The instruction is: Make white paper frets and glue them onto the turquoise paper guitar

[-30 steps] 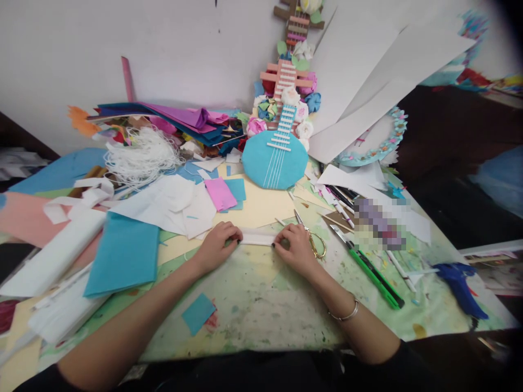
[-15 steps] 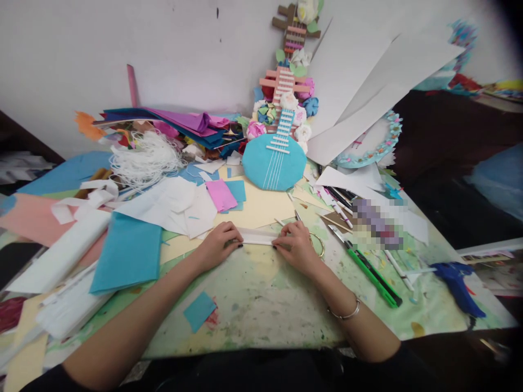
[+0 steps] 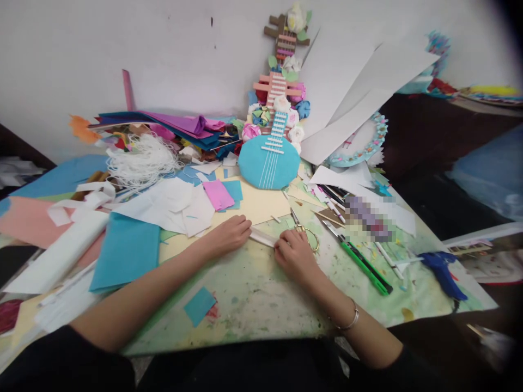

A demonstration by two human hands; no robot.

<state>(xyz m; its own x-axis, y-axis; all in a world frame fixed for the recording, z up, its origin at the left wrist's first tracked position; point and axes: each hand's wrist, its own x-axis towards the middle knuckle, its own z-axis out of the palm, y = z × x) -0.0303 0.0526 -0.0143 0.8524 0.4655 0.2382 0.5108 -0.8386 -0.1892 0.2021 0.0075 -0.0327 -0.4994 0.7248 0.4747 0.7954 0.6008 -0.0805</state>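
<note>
A narrow white paper strip [image 3: 262, 237] stretches slantwise between my two hands, just above or on the table. My left hand [image 3: 229, 234] is closed on its left end, with the fingertips curled over it. Its right end is pinched by my right hand [image 3: 296, 251], thumb and fingers together. Gold-handled scissors [image 3: 312, 238] lie right behind my right hand, partly covered by it. Beyond the strip stands a blue paper lute-like instrument [image 3: 268, 163] with white strings.
A green utility knife [image 3: 363, 264] and a blue glue gun [image 3: 443, 273] lie to the right. Folded teal paper [image 3: 126, 253], white string [image 3: 143, 160] and paper scraps crowd the left. A small blue square [image 3: 199, 306] lies near the front edge.
The strip has gone from level to slanting down rightward and looks narrower. My left hand has moved slightly up and right; my right hand has lowered a little. The camera view has shifted.
</note>
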